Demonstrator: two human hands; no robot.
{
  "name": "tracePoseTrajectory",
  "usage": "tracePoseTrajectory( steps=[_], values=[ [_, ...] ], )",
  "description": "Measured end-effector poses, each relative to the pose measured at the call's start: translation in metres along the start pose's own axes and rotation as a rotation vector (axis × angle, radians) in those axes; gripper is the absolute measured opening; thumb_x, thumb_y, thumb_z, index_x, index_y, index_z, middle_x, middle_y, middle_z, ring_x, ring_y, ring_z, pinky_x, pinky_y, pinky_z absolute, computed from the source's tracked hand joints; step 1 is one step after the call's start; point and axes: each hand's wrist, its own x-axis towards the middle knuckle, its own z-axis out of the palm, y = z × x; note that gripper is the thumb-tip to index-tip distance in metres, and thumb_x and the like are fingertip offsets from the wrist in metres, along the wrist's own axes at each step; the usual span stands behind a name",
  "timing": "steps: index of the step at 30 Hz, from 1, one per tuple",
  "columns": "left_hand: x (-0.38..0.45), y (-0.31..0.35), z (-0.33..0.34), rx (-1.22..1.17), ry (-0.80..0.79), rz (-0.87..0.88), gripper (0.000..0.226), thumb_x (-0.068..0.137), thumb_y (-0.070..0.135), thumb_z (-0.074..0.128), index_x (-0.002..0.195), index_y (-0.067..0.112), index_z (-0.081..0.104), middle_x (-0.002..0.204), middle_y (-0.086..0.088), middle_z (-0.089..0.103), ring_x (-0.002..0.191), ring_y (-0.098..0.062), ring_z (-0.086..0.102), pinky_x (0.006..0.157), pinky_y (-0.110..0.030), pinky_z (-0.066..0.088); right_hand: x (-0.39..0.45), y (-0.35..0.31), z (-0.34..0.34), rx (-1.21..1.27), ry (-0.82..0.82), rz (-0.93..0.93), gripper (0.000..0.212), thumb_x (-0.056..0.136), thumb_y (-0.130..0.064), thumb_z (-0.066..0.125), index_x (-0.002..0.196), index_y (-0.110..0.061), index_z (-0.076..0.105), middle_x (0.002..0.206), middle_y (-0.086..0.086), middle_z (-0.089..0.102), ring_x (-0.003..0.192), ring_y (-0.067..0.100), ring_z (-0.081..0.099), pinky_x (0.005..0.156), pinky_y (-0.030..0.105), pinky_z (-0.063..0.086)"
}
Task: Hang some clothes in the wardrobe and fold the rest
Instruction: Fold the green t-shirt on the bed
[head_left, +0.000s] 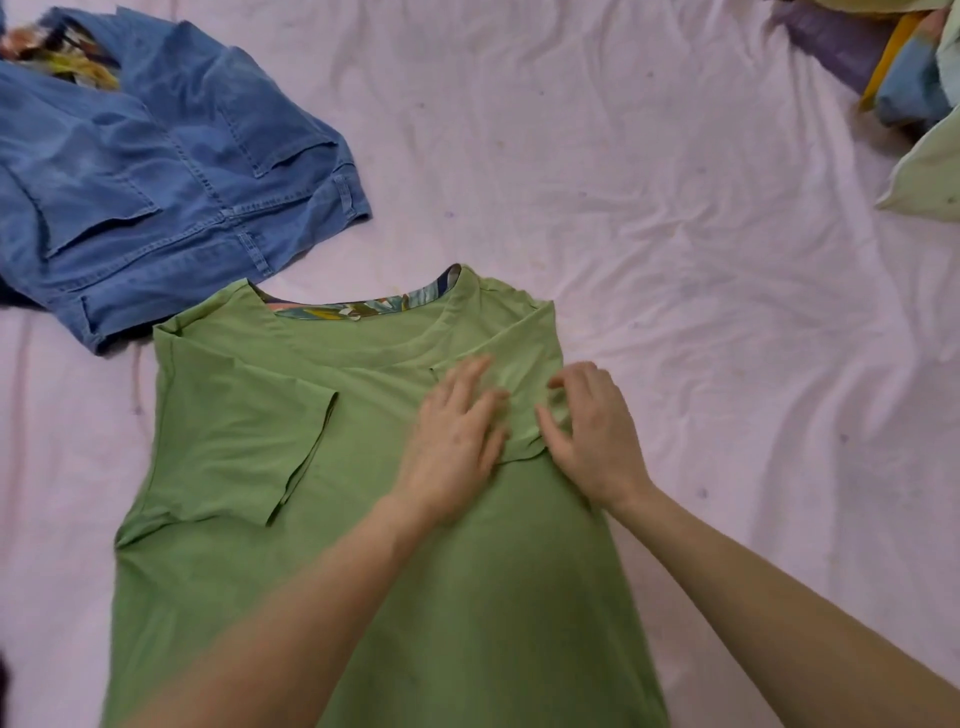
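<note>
Pale pink bedsheet (649, 218), wrinkled, with clothes spread across it.

Lower centre of the frame: a green short-sleeved top (291, 467) lies flat, both sleeves folded inward. The left hand (457, 441) presses on it with straight fingers, somewhat blurred; the right hand (592, 431), fingers bent, pinches the folded right sleeve edge. Upper left, blue denim trousers (156, 171) lie apart. Upper right corner, a heap of coloured fabrics (904, 67).

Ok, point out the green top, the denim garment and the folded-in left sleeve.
green top (249, 597): head view, lower body panel.
denim garment (171, 171): head view, middle, by the pockets.
left sleeve (260, 441): head view, middle of the sleeve folded onto the top.
</note>
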Motion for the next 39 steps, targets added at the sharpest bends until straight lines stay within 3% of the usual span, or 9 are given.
tracePoseTrajectory(
  steps=[3, 10, 16, 20, 23, 27, 30, 33, 39],
  values=[
    [-0.007, 0.0, -0.001, 0.054, -0.291, 0.249, 0.045, 0.079, 0.035, 0.066, 0.117, 0.012, 0.056, 0.14, -0.008, 0.047, 0.137, -0.025, 0.037, 0.115, -0.039, 0.028, -0.029, 0.011, -0.006, -0.118, -0.225, -0.121, 0.027, 0.077, -0.028, 0.069, 0.092, -0.013, 0.052, 0.093, 0.003, 0.052, 0.081, 0.021, 0.049, 0.07, 0.031, 0.044],
    [-0.007, 0.007, 0.01, -0.068, -0.42, 0.126, 0.025, 0.091, 0.008, 0.049, 0.115, 0.003, 0.052, 0.137, -0.014, 0.047, 0.141, -0.029, 0.031, 0.117, -0.033, 0.017, -0.029, 0.032, 0.0, -0.199, -0.183, -0.139, 0.027, 0.065, 0.007, 0.069, 0.078, -0.01, 0.051, 0.078, 0.007, 0.052, 0.068, 0.026, 0.05, 0.051, 0.032, 0.038],
    [-0.012, 0.01, 0.008, 0.137, -0.512, 0.2, 0.026, 0.095, 0.026, 0.047, 0.114, 0.011, 0.058, 0.151, -0.012, 0.035, 0.144, -0.032, 0.023, 0.119, -0.04, 0.013, -0.043, 0.044, -0.007, -0.357, -0.276, -0.392, 0.007, 0.074, -0.005, 0.06, 0.078, -0.01, 0.061, 0.09, 0.008, 0.06, 0.086, 0.026, 0.054, 0.072, 0.029, 0.039],
    [-0.019, 0.005, 0.002, 0.191, -0.244, 0.23, 0.03, 0.093, 0.035, 0.044, 0.1, 0.015, 0.065, 0.14, -0.009, 0.051, 0.136, -0.03, 0.041, 0.113, -0.044, 0.031, -0.038, 0.031, -0.008, -0.205, -0.229, -0.251, 0.022, 0.076, -0.009, 0.047, 0.09, -0.003, 0.063, 0.109, 0.014, 0.061, 0.105, 0.031, 0.056, 0.089, 0.037, 0.044],
    [-0.023, -0.007, 0.001, 0.313, -0.277, 0.074, 0.066, 0.092, 0.052, 0.035, 0.147, 0.015, 0.032, 0.159, -0.01, 0.015, 0.147, -0.027, 0.012, 0.118, -0.045, 0.012, -0.024, 0.015, -0.001, -0.184, -0.167, -0.164, 0.047, 0.09, -0.019, 0.037, 0.132, -0.001, 0.05, 0.147, 0.015, 0.042, 0.137, 0.027, 0.037, 0.112, 0.039, 0.029],
    [-0.023, -0.025, 0.002, 0.311, -0.562, -0.112, 0.086, 0.084, 0.073, 0.005, 0.152, 0.024, -0.013, 0.158, -0.003, -0.021, 0.145, -0.023, -0.02, 0.119, -0.041, -0.01, -0.006, 0.014, 0.023, -0.253, -0.426, -0.073, 0.074, 0.092, -0.054, 0.011, 0.153, -0.014, 0.001, 0.16, 0.002, -0.008, 0.148, 0.014, -0.007, 0.12, 0.032, -0.004],
    [-0.015, -0.027, -0.01, 0.156, -0.606, -0.111, 0.077, 0.094, 0.064, 0.025, 0.154, 0.024, -0.003, 0.16, 0.0, -0.014, 0.146, -0.019, -0.016, 0.12, -0.038, -0.007, -0.003, 0.023, 0.036, -0.364, -0.653, -0.035, 0.082, 0.084, -0.063, -0.005, 0.151, -0.017, -0.013, 0.16, 0.001, -0.017, 0.145, 0.012, -0.018, 0.12, 0.036, -0.009],
    [-0.033, -0.041, -0.034, 0.098, -0.452, -0.12, 0.065, 0.098, 0.052, 0.032, 0.153, 0.02, 0.016, 0.161, -0.002, 0.008, 0.148, -0.018, -0.001, 0.121, -0.037, 0.004, 0.0, 0.011, 0.03, -0.388, -0.687, 0.008, 0.071, 0.098, -0.054, 0.015, 0.152, -0.016, -0.011, 0.159, 0.004, -0.016, 0.146, 0.015, -0.017, 0.12, 0.038, -0.009],
    [-0.138, -0.052, -0.094, 0.153, -0.394, -0.231, 0.057, 0.089, 0.046, 0.027, 0.122, 0.012, 0.058, 0.123, -0.008, 0.057, 0.111, -0.029, 0.055, 0.095, -0.036, 0.043, -0.064, -0.054, -0.006, -0.181, -0.412, -0.057, 0.041, 0.092, -0.028, 0.057, 0.125, -0.006, 0.054, 0.129, 0.015, 0.053, 0.119, 0.031, 0.05, 0.104, 0.041, 0.036]
  ],
)
